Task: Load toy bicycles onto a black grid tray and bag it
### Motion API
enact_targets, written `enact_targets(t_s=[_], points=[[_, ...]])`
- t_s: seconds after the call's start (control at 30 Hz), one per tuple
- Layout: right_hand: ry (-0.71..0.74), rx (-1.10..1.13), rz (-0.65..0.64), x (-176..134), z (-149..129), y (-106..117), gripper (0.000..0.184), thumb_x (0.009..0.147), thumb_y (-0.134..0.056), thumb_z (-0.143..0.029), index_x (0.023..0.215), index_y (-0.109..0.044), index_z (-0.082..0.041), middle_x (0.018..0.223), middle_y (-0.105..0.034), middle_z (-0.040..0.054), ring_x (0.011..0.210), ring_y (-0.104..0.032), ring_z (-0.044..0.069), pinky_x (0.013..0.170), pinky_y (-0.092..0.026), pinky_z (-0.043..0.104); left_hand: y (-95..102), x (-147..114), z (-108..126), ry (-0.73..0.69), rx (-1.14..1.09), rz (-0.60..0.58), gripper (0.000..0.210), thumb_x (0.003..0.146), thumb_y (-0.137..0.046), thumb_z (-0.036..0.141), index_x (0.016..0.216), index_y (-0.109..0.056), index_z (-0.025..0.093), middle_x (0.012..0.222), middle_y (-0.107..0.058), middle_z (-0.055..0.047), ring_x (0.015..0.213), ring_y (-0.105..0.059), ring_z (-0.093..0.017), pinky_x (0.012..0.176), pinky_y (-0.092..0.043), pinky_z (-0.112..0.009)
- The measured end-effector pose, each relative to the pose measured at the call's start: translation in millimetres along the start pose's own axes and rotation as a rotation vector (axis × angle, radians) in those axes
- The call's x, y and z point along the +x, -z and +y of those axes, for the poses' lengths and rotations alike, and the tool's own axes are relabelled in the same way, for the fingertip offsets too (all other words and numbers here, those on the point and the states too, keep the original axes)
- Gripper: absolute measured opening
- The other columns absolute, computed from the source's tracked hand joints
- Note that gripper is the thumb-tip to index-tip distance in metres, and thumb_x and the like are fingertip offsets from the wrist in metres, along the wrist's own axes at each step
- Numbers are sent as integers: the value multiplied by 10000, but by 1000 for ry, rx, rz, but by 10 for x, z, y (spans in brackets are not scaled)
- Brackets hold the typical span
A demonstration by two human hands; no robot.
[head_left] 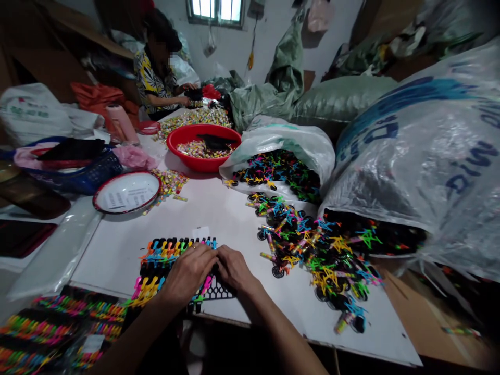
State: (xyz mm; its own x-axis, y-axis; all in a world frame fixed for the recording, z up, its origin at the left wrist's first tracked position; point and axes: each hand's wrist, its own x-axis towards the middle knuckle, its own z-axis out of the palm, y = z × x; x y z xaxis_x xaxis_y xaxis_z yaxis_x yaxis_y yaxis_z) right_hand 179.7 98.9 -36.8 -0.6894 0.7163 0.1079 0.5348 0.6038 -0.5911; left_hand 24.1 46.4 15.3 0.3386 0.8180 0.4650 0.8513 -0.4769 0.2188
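Holds left hand (pixel 191 270) and right hand (pixel 234 266) half-curled together over near black grid (pixel 223 297). Cannot tell whether gripping anything.

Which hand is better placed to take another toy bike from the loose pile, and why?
Probably the right hand: the loose pile lies on its side, while the left hand is farther off, over the neat rows.

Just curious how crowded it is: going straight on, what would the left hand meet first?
Probably the right hand: the left hand points toward it, and the two look close together, though one view leaves any gap unclear.
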Motion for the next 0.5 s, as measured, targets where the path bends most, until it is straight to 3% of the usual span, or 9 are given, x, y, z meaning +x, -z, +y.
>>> enact_targets(t_s=[0.17,0.27,0.33,0.4,0.5], points=[[-30,-93,15,-37,-52,-75,113,886,-421,-168,939,-520,-178,890,-580,42,785,-550,159,694,-406,249,-3,18,19,-5,-34,22,222,913,-407,121,965,-621,152,863,-660,-63,857,-604,-189,816,-501,-341],[-23,-167,-56,-56,-76,26,141,876,-433,-156,975,-533,-170,915,-589,50,777,-561,157,676,-416,242,9,29,47,12,-55,-12,210,901,-406,103,903,-609,156,816,-638,-52,803,-585,-185,767,-491,-331],[14,-205,-147,-17,4,259,147,874,-460,-160,983,-556,-181,933,-595,44,785,-570,147,683,-424,228,14,32,59,-13,-66,-15,210,893,-401,87,856,-596,155,777,-620,-43,765,-571,-180,752,-483,-330],[-55,-340,-170,80,177,603,177,877,-456,-130,982,-588,-185,960,-600,53,810,-578,147,689,-429,225,13,30,59,-42,-76,0,209,889,-397,75,840,-583,155,760,-613,-36,745,-563,-173,755,-478,-329],[-290,-708,-36,296,503,1109,268,884,-387,-68,1006,-618,-128,1044,-586,142,913,-567,216,707,-438,285,4,25,44,-62,-79,6,202,889,-397,67,830,-569,156,751,-608,-32,741,-557,-171,759,-474,-327]])
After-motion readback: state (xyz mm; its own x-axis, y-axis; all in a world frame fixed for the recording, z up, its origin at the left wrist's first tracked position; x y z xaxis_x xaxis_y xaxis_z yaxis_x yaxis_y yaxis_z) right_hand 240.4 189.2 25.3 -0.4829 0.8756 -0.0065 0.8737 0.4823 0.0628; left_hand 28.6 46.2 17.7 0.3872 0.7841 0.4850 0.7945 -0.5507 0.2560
